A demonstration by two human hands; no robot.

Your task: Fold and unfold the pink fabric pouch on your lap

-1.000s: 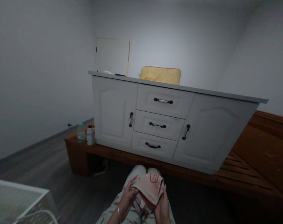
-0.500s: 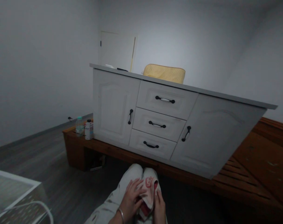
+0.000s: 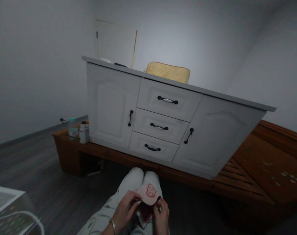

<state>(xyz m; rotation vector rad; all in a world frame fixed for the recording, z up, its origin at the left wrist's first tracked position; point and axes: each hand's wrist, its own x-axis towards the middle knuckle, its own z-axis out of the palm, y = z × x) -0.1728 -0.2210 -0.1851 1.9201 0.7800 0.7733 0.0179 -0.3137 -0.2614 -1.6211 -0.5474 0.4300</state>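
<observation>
A pink piece of cloth (image 3: 145, 193) with a red dotted design lies over the lap, its lower edge lifted so that a dark red inside or lining shows. My left hand (image 3: 129, 205), with a silver bangle at the wrist, pinches the cloth's left edge between thumb and fingers. On the other side my right hand (image 3: 161, 212) is closed on its right edge, near a small dark spot or opening. Whether the cloth is a pouch or some other sewn item, I cannot tell. Light trousers (image 3: 132, 179) are beneath both hands.
A white cabinet (image 3: 111, 107) with drawers and black handles stands ahead on a wooden bench (image 3: 106, 151). A clear bottle (image 3: 72, 129) and a white bottle (image 3: 84, 133) stand at its left end. A white-framed table (image 3: 13, 195) with a cable is at lower left.
My left hand has gone from lying flat on the cloth to pinching its edge. The cloth's lower edge is lifted and spread wider between both hands. The view has shifted slightly.
</observation>
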